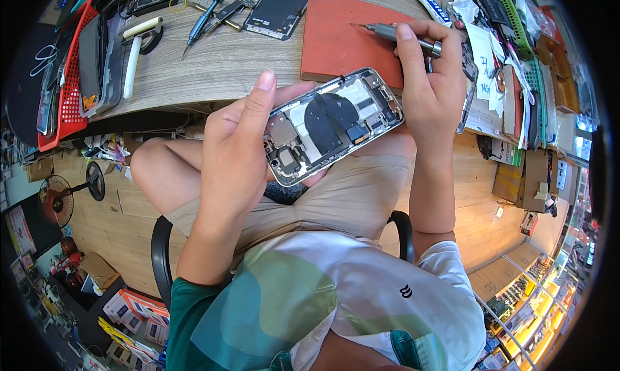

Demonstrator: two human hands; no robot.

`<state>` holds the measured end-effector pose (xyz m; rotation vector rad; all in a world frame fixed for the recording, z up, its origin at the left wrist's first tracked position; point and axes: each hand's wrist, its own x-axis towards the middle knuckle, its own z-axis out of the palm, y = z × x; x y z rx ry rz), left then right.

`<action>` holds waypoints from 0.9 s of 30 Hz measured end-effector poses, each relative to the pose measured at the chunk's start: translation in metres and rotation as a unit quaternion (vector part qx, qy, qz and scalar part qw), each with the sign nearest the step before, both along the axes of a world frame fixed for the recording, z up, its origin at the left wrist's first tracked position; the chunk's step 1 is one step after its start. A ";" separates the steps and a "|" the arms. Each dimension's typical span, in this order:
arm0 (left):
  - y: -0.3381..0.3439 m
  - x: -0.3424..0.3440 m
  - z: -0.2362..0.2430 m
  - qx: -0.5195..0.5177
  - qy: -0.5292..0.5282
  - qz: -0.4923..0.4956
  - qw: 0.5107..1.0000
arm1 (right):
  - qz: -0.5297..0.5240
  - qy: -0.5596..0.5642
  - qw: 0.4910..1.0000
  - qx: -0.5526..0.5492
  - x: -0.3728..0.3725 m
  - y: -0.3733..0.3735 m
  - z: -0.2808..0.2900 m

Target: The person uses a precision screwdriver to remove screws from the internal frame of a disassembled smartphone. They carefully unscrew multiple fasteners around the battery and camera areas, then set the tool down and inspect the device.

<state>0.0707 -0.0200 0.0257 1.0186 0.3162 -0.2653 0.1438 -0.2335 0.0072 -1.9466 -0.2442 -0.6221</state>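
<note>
The left hand (236,145) is closed around the lower end of an opened smartphone (332,124), thumb stretched up along its left edge, fingers wrapped beneath. The phone lies tilted, back cover off, with its dark battery and small boards facing up; it hangs over the person's lap, just off the near edge of the wooden workbench (219,67). The right hand (433,86) is clenched on a grey precision screwdriver (394,32), whose tip points left over a red-brown work mat (336,44) that sits at the bench's near edge. The heel of that hand rests against the phone's upper right end.

At the bench's left edge stands a red plastic basket (74,80) holding phones upright. Beside it lies a white-handled tool (132,61), and further toward the far edge a blue-handled screwdriver (203,19) and a black phone screen (281,9), face up. Along the right edge are stacked flat packages and white paper slips (484,61), with green-edged trays above them. Brown cardboard boxes (533,177) hang below the bench's right corner. On the floor at lower left lie orange-and-white cartons (139,313), and a small fan (58,200) stands near the left
</note>
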 end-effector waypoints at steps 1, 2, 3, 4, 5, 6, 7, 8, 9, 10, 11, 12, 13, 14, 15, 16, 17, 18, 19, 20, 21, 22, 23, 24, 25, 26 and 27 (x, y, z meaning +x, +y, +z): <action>0.000 0.000 0.000 -0.002 0.001 0.000 1.000 | 0.001 -0.001 1.000 0.000 0.000 0.000 -0.001; -0.001 0.000 0.001 -0.004 0.002 0.001 1.000 | 0.002 0.010 1.000 0.006 -0.001 0.000 0.000; -0.001 0.000 0.001 -0.006 0.004 0.001 1.000 | 0.002 0.021 1.000 0.011 -0.003 0.002 0.002; -0.001 0.000 0.001 -0.007 0.005 0.002 1.000 | 0.003 0.032 0.999 0.016 -0.004 0.002 0.004; -0.001 0.000 0.000 -0.008 0.006 0.001 1.000 | 0.000 0.033 0.999 0.011 -0.004 0.002 0.005; 0.000 0.000 0.000 -0.009 0.005 0.000 1.000 | -0.001 0.034 0.999 0.006 -0.004 0.003 0.006; 0.000 0.000 -0.001 -0.010 0.004 -0.001 1.000 | -0.003 0.034 0.999 0.002 -0.004 0.003 0.006; 0.001 0.000 -0.001 -0.011 0.001 -0.002 1.000 | -0.002 0.036 0.999 0.003 -0.004 0.003 0.006; 0.001 0.000 -0.002 -0.011 -0.001 -0.003 1.000 | -0.001 0.037 0.999 0.005 -0.004 0.003 0.006; 0.001 0.000 -0.002 -0.012 -0.003 -0.003 1.000 | -0.001 0.039 0.999 0.006 -0.004 0.003 0.006; 0.001 0.000 -0.002 -0.010 -0.003 -0.003 1.000 | 0.001 0.040 0.999 0.009 -0.004 0.003 0.006; 0.001 0.000 -0.002 -0.009 -0.003 -0.002 1.000 | 0.002 0.041 0.999 0.011 -0.004 0.003 0.007; 0.000 0.000 -0.001 -0.008 -0.003 -0.002 1.000 | 0.004 0.041 0.999 0.014 -0.004 0.003 0.007; 0.000 0.001 -0.001 -0.007 -0.002 -0.001 1.000 | 0.002 0.040 0.999 0.012 -0.004 0.003 0.006; 0.000 0.001 -0.001 -0.007 -0.001 -0.001 1.000 | 0.000 0.039 0.999 0.009 -0.004 0.002 0.005; 0.000 0.001 -0.001 -0.007 0.000 -0.001 1.000 | -0.002 0.038 0.999 0.007 -0.004 0.002 0.005; 0.001 0.001 -0.001 -0.009 0.001 -0.001 1.000 | 0.000 0.038 0.999 0.009 -0.004 0.002 0.005; 0.001 0.001 0.000 -0.009 0.000 -0.001 1.000 | 0.002 0.038 0.999 0.010 -0.004 0.003 0.005; 0.001 0.000 0.000 -0.009 0.000 -0.001 1.000 | 0.004 0.038 0.999 0.012 -0.004 0.003 0.006; 0.001 0.000 0.000 -0.008 -0.003 -0.002 1.000 | 0.005 0.038 0.999 0.011 -0.004 0.003 0.006; 0.001 0.000 0.000 -0.006 -0.004 -0.001 1.000 | 0.005 0.038 0.999 0.010 -0.005 0.003 0.006; 0.001 0.000 0.000 -0.003 -0.005 -0.001 1.000 | 0.005 0.038 0.999 0.009 -0.005 0.003 0.006; 0.001 0.000 0.001 0.002 -0.004 0.000 1.000 | 0.006 0.039 0.999 0.012 -0.005 0.003 0.005; 0.001 0.000 0.002 0.007 -0.004 0.000 1.000 | 0.007 0.040 0.999 0.014 -0.004 0.002 0.004; 0.001 0.000 0.003 0.011 -0.004 0.000 1.000 | 0.007 0.040 0.999 0.016 -0.004 0.002 0.004; 0.001 0.000 0.005 0.016 -0.004 -0.002 1.000 | 0.006 0.044 0.999 0.024 -0.005 0.002 0.004; 0.001 0.000 0.005 0.018 -0.004 -0.002 1.000 | 0.005 0.047 0.998 0.031 -0.005 0.002 0.005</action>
